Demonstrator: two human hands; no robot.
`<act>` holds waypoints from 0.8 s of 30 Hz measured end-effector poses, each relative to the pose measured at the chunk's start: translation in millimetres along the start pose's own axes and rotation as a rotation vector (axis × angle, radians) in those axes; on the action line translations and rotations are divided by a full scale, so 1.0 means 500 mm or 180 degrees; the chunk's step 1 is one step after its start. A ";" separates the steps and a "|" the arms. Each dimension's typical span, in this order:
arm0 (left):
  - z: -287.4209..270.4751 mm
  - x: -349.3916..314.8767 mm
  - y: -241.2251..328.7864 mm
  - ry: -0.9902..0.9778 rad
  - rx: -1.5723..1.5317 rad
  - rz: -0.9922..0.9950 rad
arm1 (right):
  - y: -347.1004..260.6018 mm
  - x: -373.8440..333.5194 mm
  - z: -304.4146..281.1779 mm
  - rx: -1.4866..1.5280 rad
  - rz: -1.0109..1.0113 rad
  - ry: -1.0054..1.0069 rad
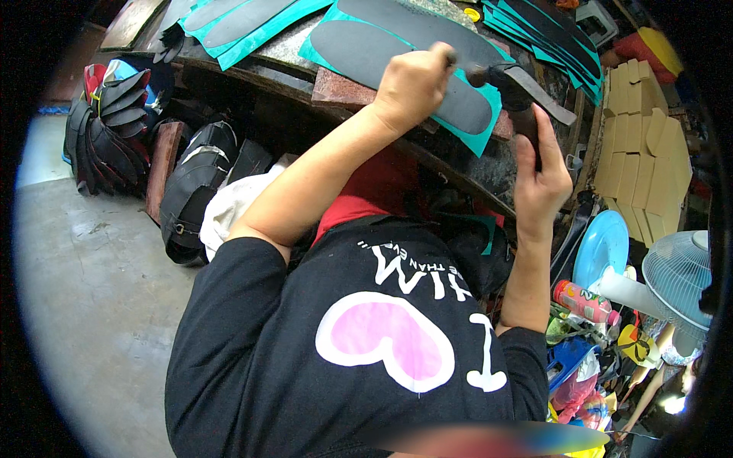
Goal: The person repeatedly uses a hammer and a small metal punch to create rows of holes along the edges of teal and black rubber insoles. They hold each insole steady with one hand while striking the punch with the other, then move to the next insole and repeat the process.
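My left hand is closed in a fist above the workbench. The end of a short dark rod pokes out at its thumb side; the fist hides the rest. My right hand grips the dark handle of a hammer, whose rounded face points left, close to the rod. Under both lies a teal sheet bearing dark grey sole-shaped pieces. This sheet rests partly on a reddish block. Whether the rod touches the sheet is hidden.
More teal sheets with dark soles lie at the far left, and another stack at the far right. Folded cardboard, a fan and a pink bottle crowd the right side. A black bag and bundled black pieces stand left.
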State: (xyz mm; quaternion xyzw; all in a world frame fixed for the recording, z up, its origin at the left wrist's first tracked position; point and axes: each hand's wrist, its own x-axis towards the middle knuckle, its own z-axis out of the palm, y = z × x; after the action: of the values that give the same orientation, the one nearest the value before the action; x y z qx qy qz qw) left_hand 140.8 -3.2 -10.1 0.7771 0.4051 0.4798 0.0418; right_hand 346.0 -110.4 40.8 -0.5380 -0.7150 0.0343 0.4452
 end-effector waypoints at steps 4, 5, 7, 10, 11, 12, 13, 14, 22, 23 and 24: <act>-0.006 0.003 -0.016 0.0033 -0.1227 -0.1238 | 0.002 0.009 -0.033 0.0188 0.0157 0.0133; -0.007 0.003 -0.018 -0.0094 -0.1272 -0.1195 | -0.002 0.009 -0.049 0.0249 0.0135 0.0224; -0.006 0.001 -0.015 -0.0183 -0.1244 -0.0969 | -0.013 0.001 -0.069 0.0560 0.0321 0.0487; 0.005 -0.002 0.002 -0.0002 -0.0636 -0.0287 | -0.020 -0.010 -0.063 0.0323 -0.0542 0.0812; 0.009 -0.004 0.009 -0.0064 -0.0234 -0.0018 | -0.019 -0.014 -0.055 0.0020 -0.0450 0.0611; 0.014 -0.002 0.014 -0.0005 -0.0160 0.0309 | -0.014 -0.015 -0.040 -0.0351 -0.0526 0.0296; 0.018 -0.002 0.020 -0.0125 0.0016 0.0307 | -0.006 -0.014 -0.032 -0.0629 -0.0239 -0.0274; 0.019 0.000 0.021 -0.0255 0.0230 0.0323 | 0.000 -0.016 -0.019 -0.0259 0.0028 -0.0322; -0.052 0.011 -0.066 0.0901 -0.1795 -0.1486 | 0.033 -0.017 -0.033 0.0300 0.0919 -0.0052; -0.055 0.011 -0.075 0.0741 -0.1583 -0.1481 | 0.032 -0.016 -0.029 0.0452 0.0935 -0.0057; -0.056 0.010 -0.081 0.0633 -0.1369 -0.1415 | 0.029 -0.013 -0.024 0.0497 0.0946 -0.0078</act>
State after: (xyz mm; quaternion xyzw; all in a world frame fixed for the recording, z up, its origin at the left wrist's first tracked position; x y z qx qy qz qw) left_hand 96.0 17.9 -9.9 0.5923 0.4563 0.6071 0.2691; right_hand 365.1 -114.7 36.5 -0.6012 -0.6280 0.1618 0.4670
